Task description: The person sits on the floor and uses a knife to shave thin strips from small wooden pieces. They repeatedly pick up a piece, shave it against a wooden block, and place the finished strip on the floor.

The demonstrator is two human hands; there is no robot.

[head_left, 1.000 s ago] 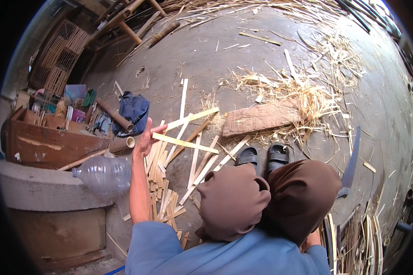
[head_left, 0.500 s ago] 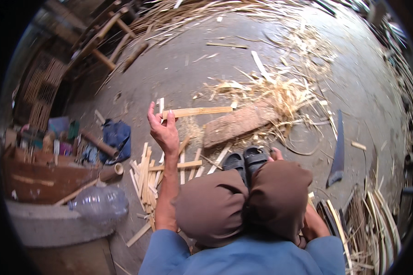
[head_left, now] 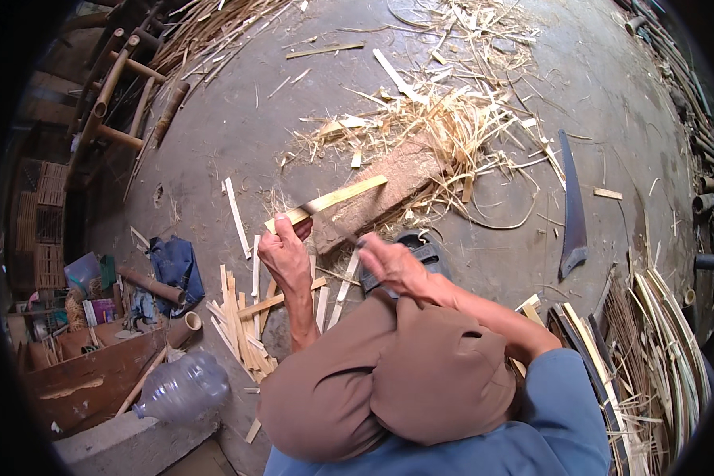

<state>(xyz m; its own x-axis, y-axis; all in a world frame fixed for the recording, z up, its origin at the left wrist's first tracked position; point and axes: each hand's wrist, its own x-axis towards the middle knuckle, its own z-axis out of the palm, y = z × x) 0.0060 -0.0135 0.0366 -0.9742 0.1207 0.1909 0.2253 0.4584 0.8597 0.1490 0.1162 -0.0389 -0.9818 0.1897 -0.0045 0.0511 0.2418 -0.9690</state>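
A pale bamboo strip (head_left: 349,191) is pinched near its close end by my left hand (head_left: 286,252), thumb on top. Its far end extends to the right over a reddish-brown wooden block (head_left: 404,170). My right hand (head_left: 398,268) is closed around a knife (head_left: 343,232), its handle mostly hidden in the fist. The narrow blade, smeared by motion, points up and left, and its dark tip lies at the strip just beyond my left fingers. Sandals (head_left: 428,252) show below my right wrist.
Curled shavings (head_left: 460,119) heap around the block's far end. Cut strips (head_left: 238,317) lie at the left, near a clear plastic bottle (head_left: 184,386) and a wooden box (head_left: 95,373). A handsaw (head_left: 573,214) rests at the right; long split strips (head_left: 662,349) are bundled at lower right.
My right hand has come up from beside my right knee, now showing the knife against the strip. My left hand has lowered and turned, still holding the strip. The whole view has shifted.
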